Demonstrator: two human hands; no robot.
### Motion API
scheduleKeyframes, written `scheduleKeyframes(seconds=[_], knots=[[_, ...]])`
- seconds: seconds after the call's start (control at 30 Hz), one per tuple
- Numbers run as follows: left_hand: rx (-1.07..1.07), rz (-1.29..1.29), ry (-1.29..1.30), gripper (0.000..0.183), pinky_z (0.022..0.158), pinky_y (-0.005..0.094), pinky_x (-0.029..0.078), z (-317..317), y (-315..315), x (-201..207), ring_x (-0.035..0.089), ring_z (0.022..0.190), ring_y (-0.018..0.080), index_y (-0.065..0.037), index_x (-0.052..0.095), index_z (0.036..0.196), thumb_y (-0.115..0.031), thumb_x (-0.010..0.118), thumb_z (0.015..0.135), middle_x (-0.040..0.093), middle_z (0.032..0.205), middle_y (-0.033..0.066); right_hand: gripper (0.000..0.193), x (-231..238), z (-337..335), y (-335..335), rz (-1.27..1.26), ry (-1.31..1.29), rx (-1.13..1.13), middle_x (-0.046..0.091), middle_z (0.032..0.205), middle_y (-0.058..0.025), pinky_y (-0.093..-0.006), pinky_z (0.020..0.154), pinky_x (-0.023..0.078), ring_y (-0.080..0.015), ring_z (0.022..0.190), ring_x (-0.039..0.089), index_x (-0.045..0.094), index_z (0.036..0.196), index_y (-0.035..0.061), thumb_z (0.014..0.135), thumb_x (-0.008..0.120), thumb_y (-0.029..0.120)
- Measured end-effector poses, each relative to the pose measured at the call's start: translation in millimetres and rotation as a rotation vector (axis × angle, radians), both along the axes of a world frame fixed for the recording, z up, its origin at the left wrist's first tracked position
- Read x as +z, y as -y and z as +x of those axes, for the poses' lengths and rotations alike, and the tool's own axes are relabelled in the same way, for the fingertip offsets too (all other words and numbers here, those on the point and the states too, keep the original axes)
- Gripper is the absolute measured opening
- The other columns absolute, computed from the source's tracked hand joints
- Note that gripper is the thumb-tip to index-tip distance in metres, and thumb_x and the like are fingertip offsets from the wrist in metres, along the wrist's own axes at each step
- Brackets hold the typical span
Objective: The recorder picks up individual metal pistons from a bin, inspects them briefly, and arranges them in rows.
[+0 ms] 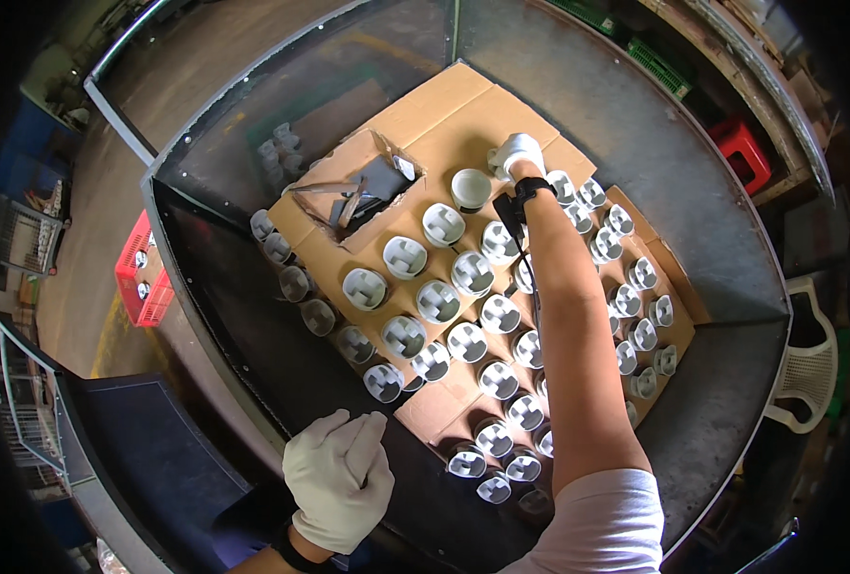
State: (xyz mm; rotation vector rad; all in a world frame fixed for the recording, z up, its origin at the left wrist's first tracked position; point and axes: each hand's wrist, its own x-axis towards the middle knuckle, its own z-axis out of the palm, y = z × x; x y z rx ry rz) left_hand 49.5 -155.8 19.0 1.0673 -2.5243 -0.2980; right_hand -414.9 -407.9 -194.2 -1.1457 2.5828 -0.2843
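Observation:
My right hand (518, 156), in a white glove, reaches to the far side of the cardboard sheet (463, 110). Its fingers curl downward, and the back of the hand hides whatever they grip. Just left of it stands a pale round piston (471, 189), and a grey piston (560, 186) is close on its right. My left hand (339, 478), also gloved, hovers over the near left edge of the metal bin, with bent fingers drawn together and nothing visible in them. Many metal pistons (437, 301) stand in rows between the two hands, on and around the cardboard.
A dark metal bin wall (626, 105) surrounds the pistons. Dark flat pieces (382, 182) show through a cut-out in the cardboard. Outside are a red crate (148, 277) at left, a red stool (739, 153) at far right and a white plastic chair (807, 354) at right.

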Motion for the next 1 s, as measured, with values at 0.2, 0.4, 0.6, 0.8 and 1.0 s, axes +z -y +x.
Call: scheduleKeyframes(seconds=[0.2,0.4,0.6,0.8,1.0], knots=[[-0.003,0.014,-0.018,0.047,0.084,0.0384,0.049,3,2,3,0.064,0.092,0.0279,-0.012,0.07,0.109,0.002,0.07,0.064,0.068,0.098,0.0015,0.016,-21,22,-17,-0.399,-0.052,0.071,0.073,0.095,-0.0185,-0.0394,0.077,0.056,-0.0329,0.089,0.071,0.076,0.092,0.0098,0.085,0.066,0.021],[0.014,0.012,0.015,0.046,0.083,0.0395,0.049,6,-2,2,0.064,0.095,0.0284,-0.012,0.07,0.109,0.002,0.07,0.065,0.068,0.098,0.002,0.017,-36,56,-20,-0.259,-0.445,0.241,0.07,0.1,-0.0202,-0.0405,0.077,0.055,-0.0349,0.09,0.07,0.068,0.099,0.0021,0.088,0.06,0.012],[-0.001,-0.069,-0.043,0.042,0.08,0.0421,0.05,4,-4,-4,0.064,0.093,0.03,-0.013,0.071,0.105,0.003,0.07,0.067,0.067,0.093,0.0043,0.018,-8,13,-50,-0.415,0.018,0.257,0.072,0.1,-0.016,-0.039,0.084,0.053,-0.0328,0.094,0.069,0.074,0.102,0.013,0.086,0.066,0.014],[-0.018,-0.121,-0.089,0.03,0.077,0.0415,0.052,0,1,-4,0.065,0.085,0.032,-0.008,0.074,0.098,0.002,0.07,0.07,0.066,0.084,0.0095,0.029,55,26,-141,-0.252,-0.004,0.414,0.074,0.102,-0.0158,-0.0335,0.084,0.054,-0.0258,0.091,0.071,0.074,0.114,0.0088,0.086,0.066,0.015],[-0.033,-0.165,-0.123,0.026,0.078,0.0388,0.051,3,1,-12,0.064,0.083,0.0262,-0.009,0.075,0.096,-0.002,0.069,0.072,0.067,0.083,0.0064,0.02,43,93,-279,-0.254,0.22,0.779,0.073,0.092,-0.0138,-0.0373,0.077,0.055,-0.0294,0.087,0.07,0.074,0.103,0.0104,0.086,0.067,0.018]])
